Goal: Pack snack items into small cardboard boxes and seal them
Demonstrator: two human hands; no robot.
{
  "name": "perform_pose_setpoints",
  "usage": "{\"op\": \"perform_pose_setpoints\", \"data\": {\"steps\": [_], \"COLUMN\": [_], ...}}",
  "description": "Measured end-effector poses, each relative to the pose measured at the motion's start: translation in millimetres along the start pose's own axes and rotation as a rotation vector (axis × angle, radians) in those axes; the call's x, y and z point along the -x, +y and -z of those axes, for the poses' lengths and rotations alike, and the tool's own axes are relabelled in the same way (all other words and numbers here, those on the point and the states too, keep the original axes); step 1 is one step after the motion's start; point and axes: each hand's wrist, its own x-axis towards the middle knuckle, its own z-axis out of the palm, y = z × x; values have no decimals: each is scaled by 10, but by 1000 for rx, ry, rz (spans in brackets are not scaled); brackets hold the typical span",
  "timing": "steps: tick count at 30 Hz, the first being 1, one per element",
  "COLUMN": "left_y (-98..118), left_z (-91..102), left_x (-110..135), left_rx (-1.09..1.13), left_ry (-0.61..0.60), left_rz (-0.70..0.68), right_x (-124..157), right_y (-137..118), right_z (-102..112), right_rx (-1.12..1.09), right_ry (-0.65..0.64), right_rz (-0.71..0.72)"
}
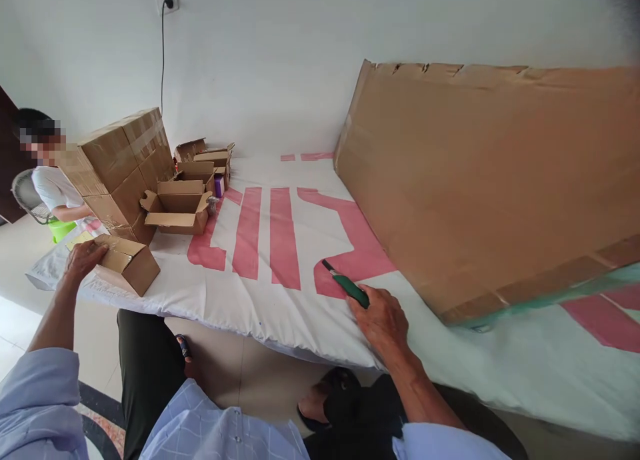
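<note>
My left hand [84,258] rests on top of a small closed cardboard box [131,265] at the near left edge of the white and pink sheet [260,247], fingers curled over its flap. My right hand [383,320] lies on the sheet near its front edge and grips a green-handled utility knife [347,285], blade pointing up and left. A large flat cardboard carton [490,180] lies just right of the knife hand.
Several open small cartons [177,210] and a stack of taped boxes [125,167] stand at the back left. Another person [53,180] sits beyond them by a fan. A cable hangs from a wall socket [167,0]. My legs and sandals are below the sheet edge.
</note>
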Motion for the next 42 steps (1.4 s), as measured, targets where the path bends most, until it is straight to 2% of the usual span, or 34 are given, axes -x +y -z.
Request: {"op": "perform_pose_setpoints", "data": {"steps": [4,8,12,15,20,25,29,31,33,36,38,40,42], "left_y": [238,751,1285,1520,1573,1483,1408,1385,1381,1408,1438,1470,1504], "left_z": [-130,-384,-650,-742,-762,-805,-878,-920,-968,-1052,-1111,-1162,-1195], "left_x": [237,776,1334,1569,1621,1566,1534,1522,1517,1520,1530,1552,1590], "left_rx": [3,13,128,253,522,787,998,1123,1228,1311,1327,1333,1334], "left_ry": [5,-16,-58,-111,-207,-318,-421,-475,-518,-526,-506,-488,-472], "left_rz": [-1,-180,-337,-383,-384,-290,-204,-176,-169,-174,-180,-182,-185], "right_x": [-3,-16,6,22,14,26,21,16,46,225,427,635,781], "right_y": [33,69,54,55,108,96,-4,-135,-370,-933,-1378,-1780,-2071], "right_z": [-39,-88,-84,-57,-54,-93,1,97,182,206,143,54,-19], "right_rx": [1,-9,-18,-21,-37,-58,-177,-286,-464,-887,-1126,-1209,-1180], "right_ry": [8,26,52,63,64,122,195,221,190,45,-52,-146,-184], "right_rz": [0,7,13,17,43,27,-13,-40,-148,-377,-396,-389,-394]}}
